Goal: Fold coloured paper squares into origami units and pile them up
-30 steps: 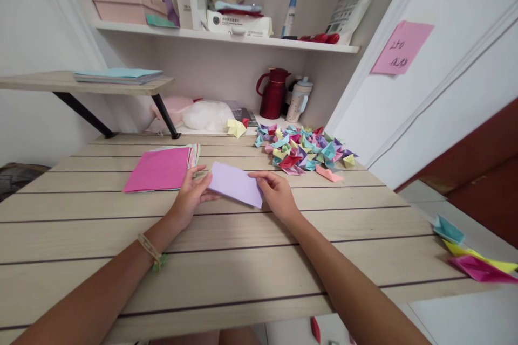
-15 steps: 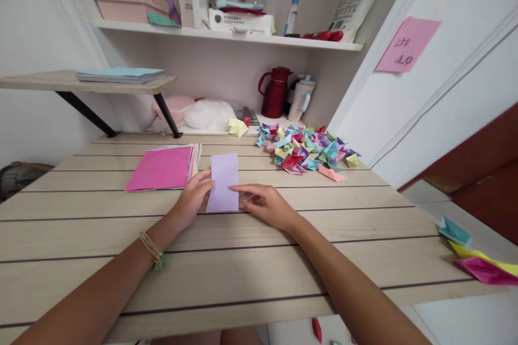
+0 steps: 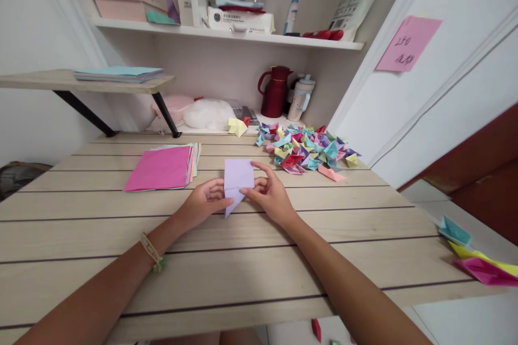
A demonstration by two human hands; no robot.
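Observation:
A lavender sheet of paper is held between my two hands above the slatted table. Its lower end is bent into a slanted flap that tapers to a point at the bottom left. My left hand grips the left side, thumb lying over the flap and fingers behind. On the right edge, my right hand pinches the paper, its thumb on the front near the crease and its index finger at the top right corner. Some fingertips of both hands are hidden behind the sheet.
A paper stack topped with magenta lies at left. Many folded paper boats are heaped at back right, near a red jug. A yellow folded paper sits at the back. More boats rest on the right edge.
The lavender paper has been lifted and shifted right, and its lower end now shows a slanted fold. My left hand moved right with it; my right hand now grips its right edge.

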